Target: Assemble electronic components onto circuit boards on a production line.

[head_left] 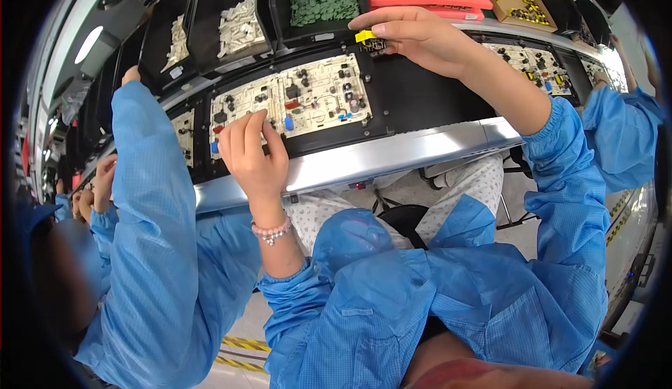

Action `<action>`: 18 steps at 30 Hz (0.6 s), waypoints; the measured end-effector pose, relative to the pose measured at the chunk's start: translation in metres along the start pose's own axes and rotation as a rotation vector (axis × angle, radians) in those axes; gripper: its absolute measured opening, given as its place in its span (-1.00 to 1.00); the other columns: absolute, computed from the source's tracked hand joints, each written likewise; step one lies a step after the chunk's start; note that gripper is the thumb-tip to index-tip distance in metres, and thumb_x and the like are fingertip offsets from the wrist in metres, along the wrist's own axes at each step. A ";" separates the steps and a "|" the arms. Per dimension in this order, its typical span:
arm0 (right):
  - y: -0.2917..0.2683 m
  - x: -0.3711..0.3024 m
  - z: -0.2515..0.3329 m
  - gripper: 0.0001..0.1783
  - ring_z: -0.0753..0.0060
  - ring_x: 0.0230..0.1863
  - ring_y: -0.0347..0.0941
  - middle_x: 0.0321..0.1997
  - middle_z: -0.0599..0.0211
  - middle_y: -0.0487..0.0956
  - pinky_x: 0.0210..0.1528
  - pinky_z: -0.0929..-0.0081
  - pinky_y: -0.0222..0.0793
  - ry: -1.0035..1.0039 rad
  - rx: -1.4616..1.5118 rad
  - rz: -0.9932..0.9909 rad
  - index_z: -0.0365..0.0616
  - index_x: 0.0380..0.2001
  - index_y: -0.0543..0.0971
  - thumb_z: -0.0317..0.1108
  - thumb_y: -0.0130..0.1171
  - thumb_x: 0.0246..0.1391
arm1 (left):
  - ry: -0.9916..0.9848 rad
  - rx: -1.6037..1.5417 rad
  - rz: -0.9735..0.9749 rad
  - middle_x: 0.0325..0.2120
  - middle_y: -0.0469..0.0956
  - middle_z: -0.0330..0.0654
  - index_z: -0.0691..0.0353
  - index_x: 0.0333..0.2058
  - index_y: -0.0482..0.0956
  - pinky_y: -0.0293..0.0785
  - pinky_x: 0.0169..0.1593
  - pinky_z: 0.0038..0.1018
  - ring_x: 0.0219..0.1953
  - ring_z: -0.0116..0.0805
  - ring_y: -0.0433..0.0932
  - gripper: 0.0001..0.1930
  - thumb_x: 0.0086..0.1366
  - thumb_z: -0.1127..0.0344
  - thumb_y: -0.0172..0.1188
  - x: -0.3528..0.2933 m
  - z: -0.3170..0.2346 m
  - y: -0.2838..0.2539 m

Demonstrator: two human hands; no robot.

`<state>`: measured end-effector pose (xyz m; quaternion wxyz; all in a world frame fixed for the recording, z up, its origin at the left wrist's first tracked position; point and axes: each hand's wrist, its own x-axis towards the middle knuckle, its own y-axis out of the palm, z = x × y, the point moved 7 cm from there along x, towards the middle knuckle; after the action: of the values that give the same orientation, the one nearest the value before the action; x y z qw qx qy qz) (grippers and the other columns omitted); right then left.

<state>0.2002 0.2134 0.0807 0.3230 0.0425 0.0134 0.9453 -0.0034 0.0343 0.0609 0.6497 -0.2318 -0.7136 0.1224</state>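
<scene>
As seen in the head view, a yellow-and-black component (367, 38) is pinched between the thumb and fingers of the right hand (420, 37), just past the upper right corner of the cream circuit board (315, 88); its height above the surface cannot be told. The left hand (252, 158) is held over the near edge of the board, toward its left end, with fingers loosely bent and thumb set close by the forefinger; whether anything is gripped or touched under the fingertips cannot be told.

The near edge of the board is followed by a shiny metal rail (420, 142), crossed by the left hand. Beyond the far edge, the walls of a bin of green pieces (322, 0) and a bin of white pieces (241, 28) are set close, so reach is bounded there. To the left of the board, room is narrowed by a co-worker's blue sleeve (155, 186). The widest gap is offered to the right of the board, where a flat black surface (409, 96) is spanned by the right forearm as far as a second board (528, 65).
</scene>
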 end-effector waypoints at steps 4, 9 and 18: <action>0.016 0.007 -0.014 -0.57 0.66 -0.07 0.40 -0.03 0.44 0.54 0.01 0.63 0.33 0.048 0.038 0.063 -0.20 0.08 0.51 -0.25 0.17 0.17 | 0.003 -0.027 0.003 -0.34 0.57 -0.14 0.27 -0.30 0.61 0.37 -0.15 -0.34 -0.26 -0.17 0.50 -0.79 0.03 0.58 0.22 -0.001 0.001 -0.002; 0.024 0.011 -0.024 -0.60 0.61 -0.17 0.51 -0.10 0.35 0.55 -0.08 0.63 0.45 0.128 -0.142 0.024 -0.25 0.05 0.51 -0.29 0.16 0.19 | -0.001 -0.054 -0.012 -0.35 0.56 -0.14 0.27 -0.31 0.60 0.37 -0.15 -0.32 -0.27 -0.16 0.49 -0.78 0.01 0.59 0.21 0.000 -0.001 -0.002; 0.043 0.018 -0.029 -0.57 0.60 -0.26 0.54 -0.17 0.35 0.54 -0.25 0.65 0.46 0.139 -0.328 0.123 -0.25 0.07 0.50 -0.33 0.17 0.15 | -0.009 -0.086 0.000 -0.34 0.56 -0.13 0.29 -0.31 0.60 0.39 -0.11 -0.30 -0.27 -0.14 0.49 -0.78 0.00 0.59 0.21 0.000 0.001 0.001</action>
<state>0.1576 0.1902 0.0557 0.2654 -0.0756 -0.1214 0.9535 -0.0046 0.0355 0.0599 0.6360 -0.2588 -0.7211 0.0925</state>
